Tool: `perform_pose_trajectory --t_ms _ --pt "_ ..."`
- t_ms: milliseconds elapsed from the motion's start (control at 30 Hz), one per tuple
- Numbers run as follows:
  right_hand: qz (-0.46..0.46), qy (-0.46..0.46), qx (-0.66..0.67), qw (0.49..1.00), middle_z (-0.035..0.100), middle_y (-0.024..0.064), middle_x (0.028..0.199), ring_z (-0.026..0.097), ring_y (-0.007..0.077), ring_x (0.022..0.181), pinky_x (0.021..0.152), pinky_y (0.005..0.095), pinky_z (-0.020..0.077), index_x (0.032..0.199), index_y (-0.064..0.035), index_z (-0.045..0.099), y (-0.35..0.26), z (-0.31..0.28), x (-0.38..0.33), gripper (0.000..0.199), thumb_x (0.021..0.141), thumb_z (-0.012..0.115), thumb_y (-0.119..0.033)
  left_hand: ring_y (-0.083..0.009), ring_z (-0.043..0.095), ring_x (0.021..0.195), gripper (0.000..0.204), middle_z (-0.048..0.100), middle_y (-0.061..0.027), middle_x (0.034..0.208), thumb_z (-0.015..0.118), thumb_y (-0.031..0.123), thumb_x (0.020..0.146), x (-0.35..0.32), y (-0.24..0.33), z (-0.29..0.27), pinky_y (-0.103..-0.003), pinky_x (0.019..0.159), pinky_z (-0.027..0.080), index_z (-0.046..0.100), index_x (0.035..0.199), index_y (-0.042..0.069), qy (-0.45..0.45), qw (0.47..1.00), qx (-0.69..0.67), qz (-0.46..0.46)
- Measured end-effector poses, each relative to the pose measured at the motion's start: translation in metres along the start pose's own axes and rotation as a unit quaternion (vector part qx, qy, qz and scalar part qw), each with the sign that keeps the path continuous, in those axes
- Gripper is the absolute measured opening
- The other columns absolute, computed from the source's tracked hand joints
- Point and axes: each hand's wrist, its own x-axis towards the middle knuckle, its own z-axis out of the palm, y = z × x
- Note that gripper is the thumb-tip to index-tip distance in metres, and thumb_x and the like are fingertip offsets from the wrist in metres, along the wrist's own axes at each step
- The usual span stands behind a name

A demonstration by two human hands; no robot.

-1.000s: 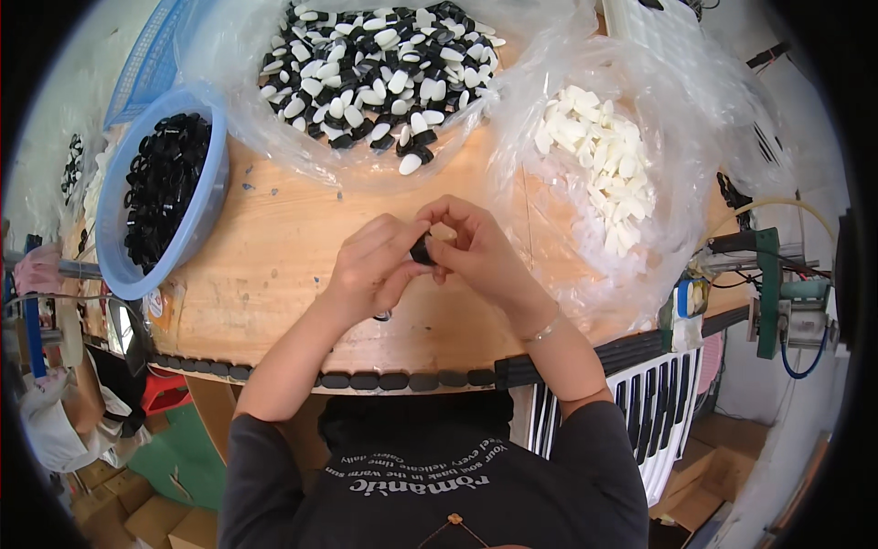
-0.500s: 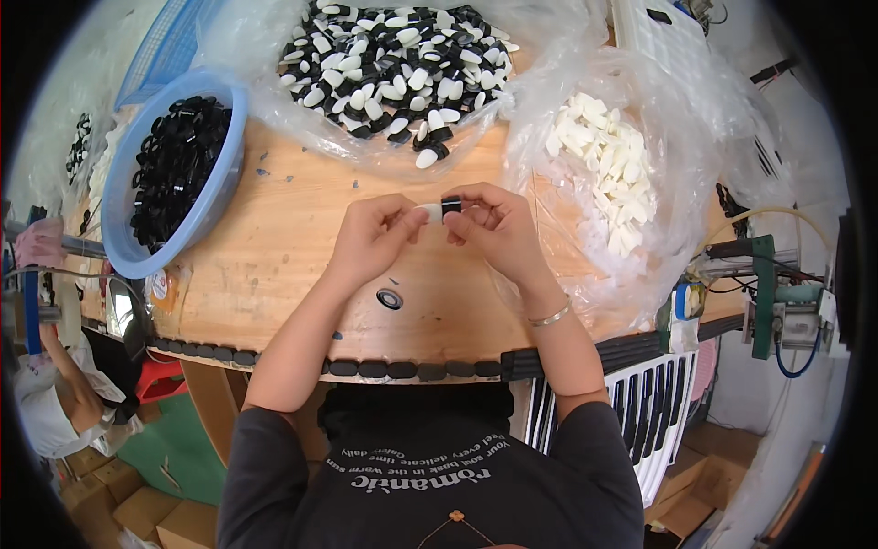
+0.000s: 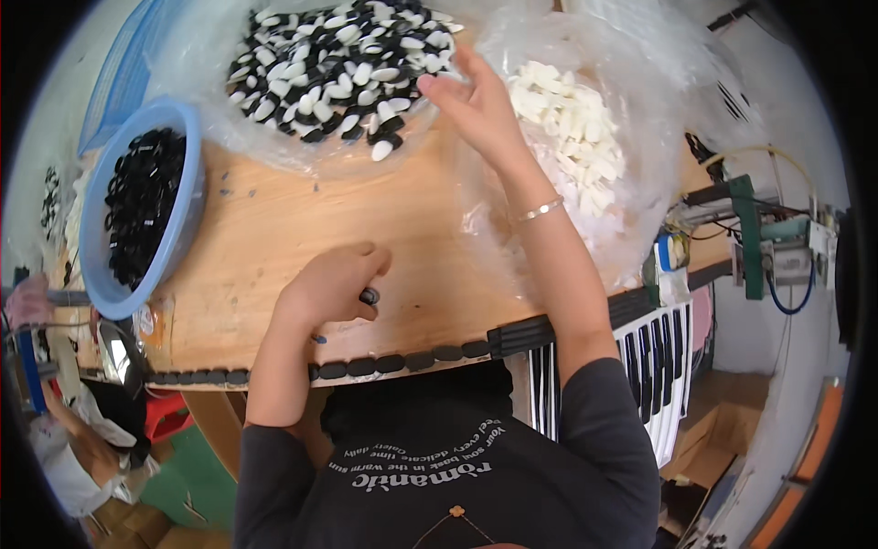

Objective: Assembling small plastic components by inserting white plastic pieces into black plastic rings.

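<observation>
My left hand point(image 3: 331, 287) rests on the wooden table point(image 3: 274, 238) near its front edge, fingers curled around a small black ring-shaped part point(image 3: 369, 296). My right hand point(image 3: 473, 102) is stretched far forward, fingers spread, at the right edge of a clear bag heaped with black and white oval pieces point(image 3: 329, 64); nothing shows in its grip. A second clear bag of white pieces point(image 3: 569, 137) lies just right of that hand and forearm.
A blue plastic bowl point(image 3: 99, 265) full of black parts stands at the left. A row of black pieces point(image 3: 366, 366) lines the table's front edge. Machinery with green parts and cables point(image 3: 759, 238) is at the right. Another person crouches at lower left point(image 3: 64, 448).
My hands, joined over a small piece at mid-table, have separated. The right hand reached forward to the bags; the left dropped toward the front edge with the black part.
</observation>
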Motion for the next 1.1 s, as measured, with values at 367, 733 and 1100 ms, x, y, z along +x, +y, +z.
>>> perform_pose_trajectory --t_ms 367,733,1100 --pt "0.154 -0.027 -0.495 0.855 0.069 0.0137 0.079 0.066 0.0278 0.074 0.068 0.0351 0.0523 0.079 -0.0044 0.070 0.049 -0.200 -0.026 0.012 0.068 0.070 -0.010 -0.0267 0.058 0.077 0.025 0.058 -0.0118 0.084 0.061 -0.006 0.075 0.016 0.006 -0.002 -0.032 0.067 0.047 0.059 0.099 0.002 0.147 0.979 -0.123 0.070" --pt "-0.095 0.121 -0.554 0.818 0.068 0.0126 0.105 0.066 0.0250 0.075 0.070 0.0322 0.0512 0.084 -0.0077 0.074 0.052 -0.190 -0.044 0.012 0.073 0.071 -0.012 -0.0047 0.043 0.065 0.028 0.053 0.0004 0.079 0.066 -0.010 0.075 0.034 -0.002 0.008 -0.019 0.057 0.034 0.062 0.101 0.001 0.343 0.845 -0.404 0.064" --pt "-0.150 0.150 -0.387 0.897 0.069 0.0098 0.101 0.062 0.0196 0.070 0.068 0.0307 0.0506 0.088 -0.0017 0.067 0.008 -0.121 -0.047 0.012 0.077 0.069 -0.008 -0.0051 0.045 0.065 0.025 0.055 0.0001 0.081 0.069 -0.008 0.074 0.037 -0.003 0.011 -0.018 0.058 0.037 0.061 0.095 0.002 0.369 0.863 -0.343 0.039"
